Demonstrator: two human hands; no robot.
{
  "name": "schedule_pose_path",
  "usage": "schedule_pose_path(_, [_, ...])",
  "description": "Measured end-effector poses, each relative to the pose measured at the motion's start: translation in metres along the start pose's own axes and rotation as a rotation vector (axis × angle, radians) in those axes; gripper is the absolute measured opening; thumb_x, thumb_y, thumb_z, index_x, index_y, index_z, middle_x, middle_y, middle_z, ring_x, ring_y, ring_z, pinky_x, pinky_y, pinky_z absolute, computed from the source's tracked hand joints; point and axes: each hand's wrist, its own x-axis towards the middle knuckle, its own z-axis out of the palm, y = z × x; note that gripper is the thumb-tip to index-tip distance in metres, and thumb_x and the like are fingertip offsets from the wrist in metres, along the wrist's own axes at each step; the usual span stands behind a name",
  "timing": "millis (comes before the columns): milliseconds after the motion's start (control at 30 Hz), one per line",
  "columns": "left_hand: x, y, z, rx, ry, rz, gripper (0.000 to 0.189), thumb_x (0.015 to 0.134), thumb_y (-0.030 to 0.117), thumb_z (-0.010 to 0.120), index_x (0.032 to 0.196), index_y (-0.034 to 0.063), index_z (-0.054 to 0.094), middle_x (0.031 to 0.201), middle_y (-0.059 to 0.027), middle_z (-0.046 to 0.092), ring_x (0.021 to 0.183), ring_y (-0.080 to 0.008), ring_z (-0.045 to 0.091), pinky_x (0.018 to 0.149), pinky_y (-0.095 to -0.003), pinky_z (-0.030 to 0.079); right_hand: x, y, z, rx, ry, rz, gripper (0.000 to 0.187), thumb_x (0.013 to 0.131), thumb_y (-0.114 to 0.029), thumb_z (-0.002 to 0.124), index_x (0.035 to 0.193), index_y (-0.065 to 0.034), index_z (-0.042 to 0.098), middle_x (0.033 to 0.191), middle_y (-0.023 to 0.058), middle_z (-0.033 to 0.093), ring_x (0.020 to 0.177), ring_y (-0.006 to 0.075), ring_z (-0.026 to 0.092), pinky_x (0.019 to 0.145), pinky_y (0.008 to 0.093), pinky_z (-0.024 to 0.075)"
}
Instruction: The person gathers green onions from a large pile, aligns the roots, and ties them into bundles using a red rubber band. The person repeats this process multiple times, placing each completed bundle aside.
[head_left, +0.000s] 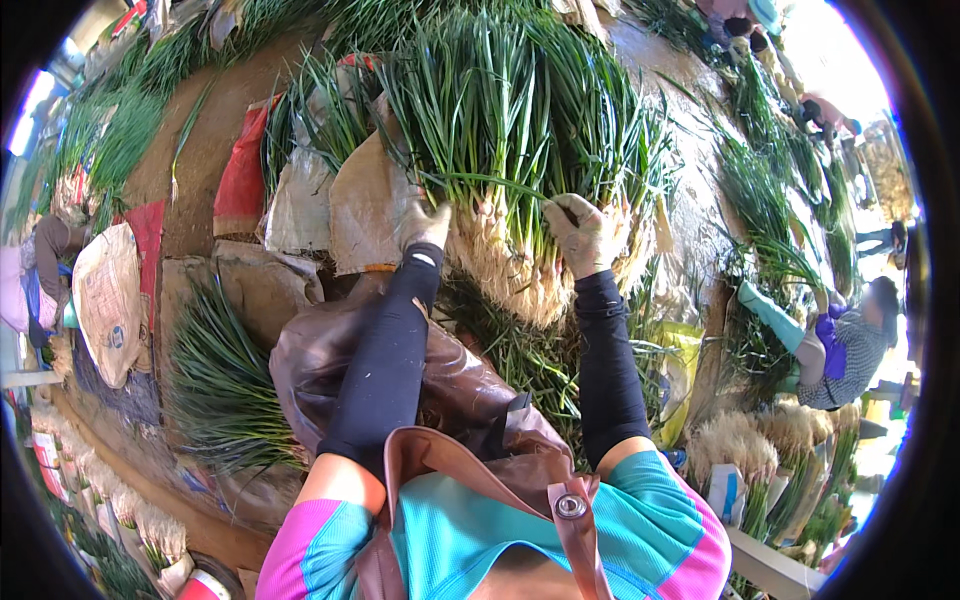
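A large heap of spring onions (510, 135) lies before me, with leaves pointing away and pale roots towards me. My right hand (581, 232), in a thin pale glove, pinches a long green leaf (495, 180) at the heap's right side. That leaf runs leftward across the stems. My left hand (426, 225), also gloved, is at the heap's left edge beside the stems and a tan sack. Its grip is blurred, and I cannot tell whether it holds anything. A brown waterproof apron (465, 367) covers my lap.
Green trimmings (525, 345) lie below the heap. Left are a tan sack (367, 202), a red sack (244, 172) and another onion bundle (225, 382). A yellow bag (679, 375) lies right. People sit at both sides, one person (847, 352) at right near root-up bundles (731, 450).
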Motion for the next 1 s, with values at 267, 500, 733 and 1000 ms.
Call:
schedule_pose_path(267, [0.052,-0.041,0.015,-0.418,-0.123,-0.361,0.049,0.086,0.042,0.058,0.116,0.0032,0.058,0.105,-0.0118,0.063,0.094,-0.0213,0.057,0.082,-0.0315,0.044,0.059,-0.043,0.081,-0.859,-0.288,-0.242,0.057,0.082,-0.036,0.063,0.131,-0.0146,0.045,0.11,0.0113,0.061,0.095,0.0245,0.06,0.084,0.0417,0.0493])
schedule_pose_path(500, [0.049,-0.021,0.055,-0.946,-0.298,-0.135,0.03,0.085,0.022,0.065,0.111,0.0079,0.064,0.092,-0.0028,0.064,0.074,-0.0138,0.056,0.063,-0.0299,0.043,0.075,0.006,0.127,-1.499,-0.421,-0.1,0.071,0.088,-0.04,0.051,0.146,-0.0303,0.012,0.154,0.0061,0.01,0.14,0.0337,0.009,0.106,0.0644,0.0118])
schedule_pose_path(733, [0.033,0.001,0.017,-0.849,-0.409,-0.069,0.063,0.081,0.042,0.063,0.129,0.0031,0.048,0.131,-0.0141,0.05,0.121,-0.0246,0.045,0.102,-0.0377,0.032,0.094,0.022,0.057,-1.497,-0.257,0.088,0.09,0.073,-0.039,0.068,0.146,-0.0309,0.015,0.153,0.0056,0.011,0.14,0.032,0.012,0.102,0.0537,0.0313])
schedule_pose_path(1000, [0.029,-0.016,-0.008,-1.319,-0.561,-0.278,0.046,0.082,0.04,0.059,0.112,0.0054,0.057,0.107,-0.0133,0.062,0.101,-0.027,0.057,0.091,-0.0408,0.042,0.102,0.02,0.049,-1.297,-0.302,0.0,0.093,0.07,-0.04,0.073,0.145,-0.0287,0.019,0.151,0.0084,0.02,0.139,0.0333,0.017,0.108,0.0374,0.0308])
